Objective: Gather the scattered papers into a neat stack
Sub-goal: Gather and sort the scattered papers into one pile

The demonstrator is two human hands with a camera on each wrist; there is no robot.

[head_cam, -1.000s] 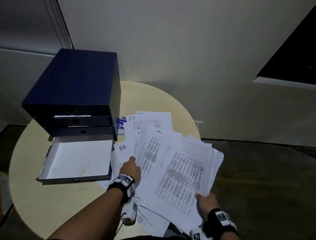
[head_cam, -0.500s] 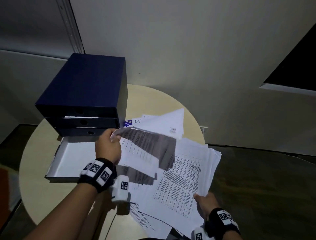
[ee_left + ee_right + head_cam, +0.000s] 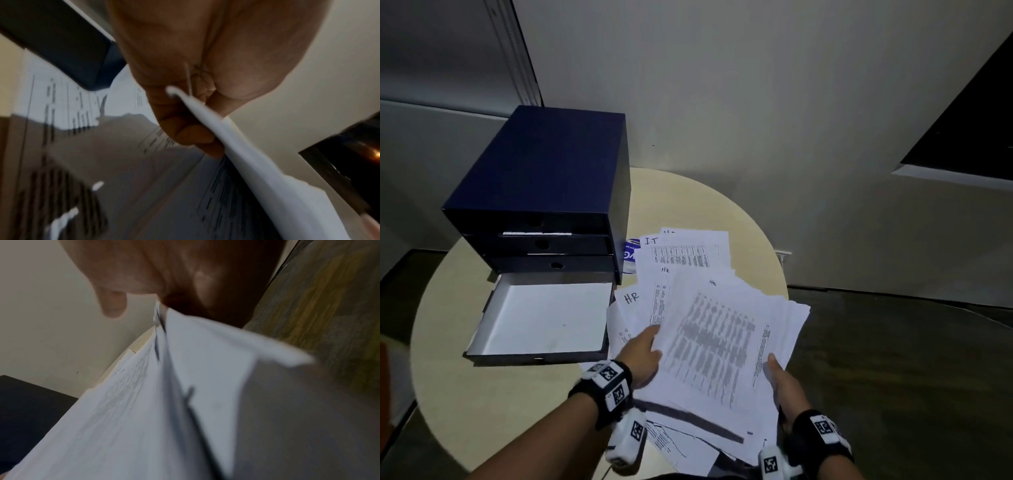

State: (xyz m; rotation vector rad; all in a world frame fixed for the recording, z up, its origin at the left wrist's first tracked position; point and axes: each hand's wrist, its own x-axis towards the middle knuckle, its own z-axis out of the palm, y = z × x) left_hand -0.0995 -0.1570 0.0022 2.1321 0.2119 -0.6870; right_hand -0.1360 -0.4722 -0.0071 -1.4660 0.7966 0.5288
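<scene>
In the head view the left hand (image 3: pixel 642 356) pinches the near-left edge of a raised bundle of white printed paper sheets (image 3: pixel 719 346), thumb on top and the rest of the hand beneath, while the right hand (image 3: pixel 782 380) clamps the bundle's near-right edge, thumb lying along the top page. Under and beyond both grips, more loose white sheets (image 3: pixel 681 255) fan across the round pale wooden table (image 3: pixel 482 411); their number cannot be counted, though several corners carry handwritten letters. Left of the left grip stands one dark blue cardboard drawer box (image 3: pixel 544 178) with three shut drawers and a fourth pulled-out bottom drawer (image 3: pixel 544 311) that shows a white floor. The left wrist view shows the curled fingers (image 3: pixel 185 133) closed on the bundle's edge (image 3: pixel 257 162), with printed pages lying below the grip. The right wrist view, much blurred, shows the thumb (image 3: pixel 113 305) above the sheets (image 3: pixel 144 402) and the fingers hidden beneath, so that hand is closed on paper too. To do this step well, I judge that both grips should stay firm but shallow while the bundle is lowered onto the loose pages, then slid inward so the fanned sheets meet, and the edges tapped on the table to square them; a tight pinch could crease the corners.
</scene>
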